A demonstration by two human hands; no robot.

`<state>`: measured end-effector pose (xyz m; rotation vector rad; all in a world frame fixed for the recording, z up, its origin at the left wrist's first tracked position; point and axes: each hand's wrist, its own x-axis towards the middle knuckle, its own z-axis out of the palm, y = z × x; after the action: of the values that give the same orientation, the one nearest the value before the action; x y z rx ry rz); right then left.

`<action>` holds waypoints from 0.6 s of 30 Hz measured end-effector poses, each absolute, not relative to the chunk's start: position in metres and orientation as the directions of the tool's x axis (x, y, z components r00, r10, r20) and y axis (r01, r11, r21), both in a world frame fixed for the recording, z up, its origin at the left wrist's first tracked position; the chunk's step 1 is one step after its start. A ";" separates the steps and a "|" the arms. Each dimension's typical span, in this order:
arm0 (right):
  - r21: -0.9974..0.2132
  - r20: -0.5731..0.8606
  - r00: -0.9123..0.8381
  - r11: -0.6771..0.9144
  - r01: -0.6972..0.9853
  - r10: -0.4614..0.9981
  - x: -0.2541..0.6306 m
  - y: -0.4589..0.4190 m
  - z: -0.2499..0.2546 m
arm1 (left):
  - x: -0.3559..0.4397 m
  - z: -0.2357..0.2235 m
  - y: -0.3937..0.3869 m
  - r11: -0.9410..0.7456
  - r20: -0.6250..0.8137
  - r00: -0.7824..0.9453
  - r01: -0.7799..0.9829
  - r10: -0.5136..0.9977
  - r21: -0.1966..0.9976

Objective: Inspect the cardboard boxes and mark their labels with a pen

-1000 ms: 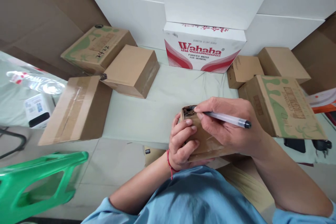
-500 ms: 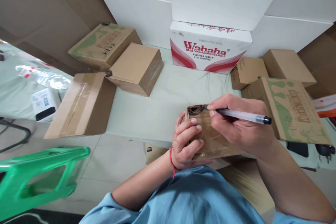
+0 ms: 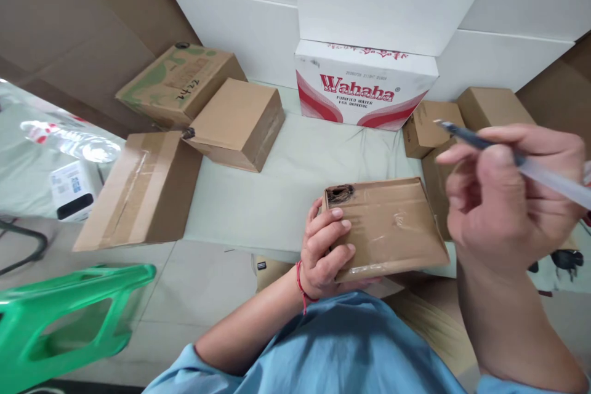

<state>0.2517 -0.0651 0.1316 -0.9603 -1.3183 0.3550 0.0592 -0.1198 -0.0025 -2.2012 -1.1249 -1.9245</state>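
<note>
A small brown cardboard box [image 3: 388,228] is tilted towards me at the table's near edge. One corner of it has a torn, blackened hole [image 3: 340,194]. My left hand [image 3: 325,249] wraps round the box's left end, fingers over its taped face; a red string is on the wrist. Up and to the right, apart from the box, my right hand [image 3: 512,191] grips a pen [image 3: 489,141] with a dark grip and a clear barrel. The pen's tip points up and left, and its rear end runs out of view.
A white Wahaha carton [image 3: 364,89] stands at the back of the cloth-covered table [image 3: 249,209]. Brown boxes [image 3: 138,191] are grouped on the left, and more boxes [image 3: 434,126] on the right, partly behind my right hand. A green plastic stool [image 3: 74,320] stands lower left.
My right hand has lifted the pen away from the box's damaged corner, moving up and to the right. My left hand still holds the box in about the same place.
</note>
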 end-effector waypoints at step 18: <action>-0.388 0.153 0.159 -0.089 0.917 0.975 0.349 -0.160 -0.003 | 0.033 -0.015 -0.128 -0.748 0.824 -0.075 0.381 0.561 0.544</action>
<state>0.3491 -0.1603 -0.0034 -2.0517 -1.8003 0.2013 0.0332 -0.1282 -0.0150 -2.2252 -1.1452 -2.1227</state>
